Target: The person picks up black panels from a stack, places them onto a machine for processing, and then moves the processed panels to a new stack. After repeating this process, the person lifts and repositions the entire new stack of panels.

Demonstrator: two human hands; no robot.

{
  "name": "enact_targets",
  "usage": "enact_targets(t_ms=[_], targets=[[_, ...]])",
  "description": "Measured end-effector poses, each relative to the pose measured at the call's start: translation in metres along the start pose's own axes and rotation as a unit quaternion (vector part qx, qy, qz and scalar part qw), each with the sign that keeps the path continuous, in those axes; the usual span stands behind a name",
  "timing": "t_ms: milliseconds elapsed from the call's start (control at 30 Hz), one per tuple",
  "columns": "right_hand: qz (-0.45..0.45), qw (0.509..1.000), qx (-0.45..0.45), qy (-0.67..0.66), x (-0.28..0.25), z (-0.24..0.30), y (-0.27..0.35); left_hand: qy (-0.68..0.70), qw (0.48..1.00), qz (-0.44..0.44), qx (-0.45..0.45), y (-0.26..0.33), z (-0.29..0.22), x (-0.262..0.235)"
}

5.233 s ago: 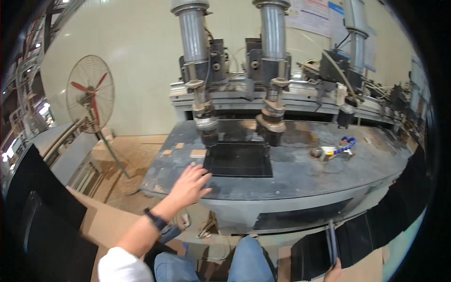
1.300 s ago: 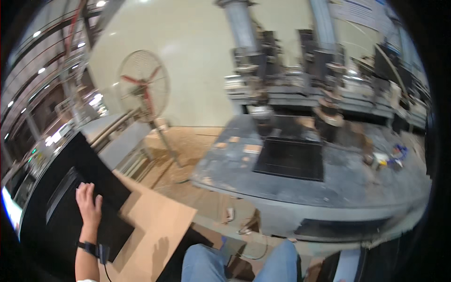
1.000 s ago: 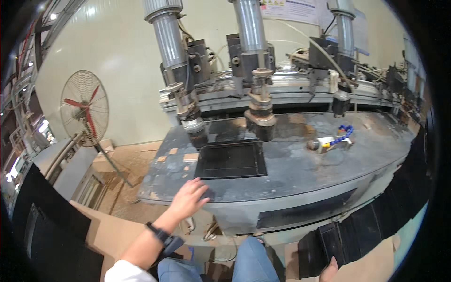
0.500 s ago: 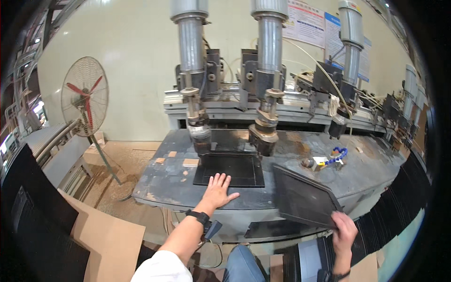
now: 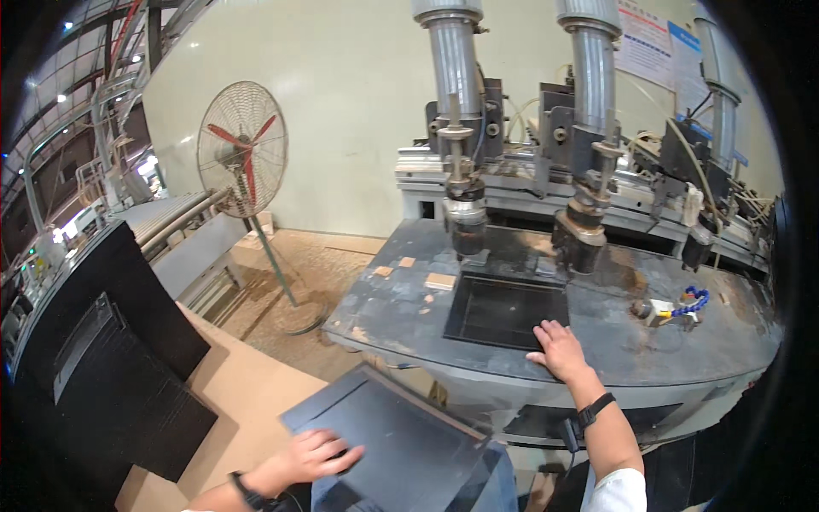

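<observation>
My left hand (image 5: 317, 457) is at the left side of a dark flat panel (image 5: 399, 445), fingers bent over its face. The panel is tilted above my lap, with a narrow raised strip along its far edge. On the machine table lies a black rectangular panel (image 5: 505, 312) with a frame-like border, below two spindle heads. My right hand (image 5: 560, 350) rests on its near right corner, fingers apart and holding nothing. The left spindle head (image 5: 466, 224) and the right spindle head (image 5: 582, 235) stand just behind this panel.
Small wood offcuts (image 5: 440, 281) lie on the grey table (image 5: 384, 311). A blue jointed hose (image 5: 693, 300) stands at its right. A caged fan (image 5: 244, 149) is at the left, behind stacked black boards (image 5: 128, 341) and a tan board (image 5: 264, 384).
The view has turned left. My right hand has gone from the loose panel to the one on the table. My left hand has left the table and is now at a panel over my lap.
</observation>
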State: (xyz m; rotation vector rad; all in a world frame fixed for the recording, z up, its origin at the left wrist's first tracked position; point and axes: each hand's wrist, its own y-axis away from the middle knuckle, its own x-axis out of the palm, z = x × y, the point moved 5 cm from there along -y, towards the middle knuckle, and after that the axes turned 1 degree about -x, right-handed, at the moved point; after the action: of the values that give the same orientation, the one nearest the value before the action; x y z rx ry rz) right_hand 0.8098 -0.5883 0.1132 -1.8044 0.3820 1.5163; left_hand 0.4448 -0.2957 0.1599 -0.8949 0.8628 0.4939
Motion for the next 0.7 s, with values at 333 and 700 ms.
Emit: enact_targets(t_ms=[333, 700], targets=[[-0.04, 0.996, 0.035, -0.067, 0.03, 0.004, -0.054, -0.516, 0.804, 0.1, -0.28, 0.14, 0.008, -0.277], [-0.189, 0.972, 0.094, -0.105, -0.002, -0.023, 0.064, -0.494, 0.691, 0.121, -0.514, 0.231, 0.138, -0.337]])
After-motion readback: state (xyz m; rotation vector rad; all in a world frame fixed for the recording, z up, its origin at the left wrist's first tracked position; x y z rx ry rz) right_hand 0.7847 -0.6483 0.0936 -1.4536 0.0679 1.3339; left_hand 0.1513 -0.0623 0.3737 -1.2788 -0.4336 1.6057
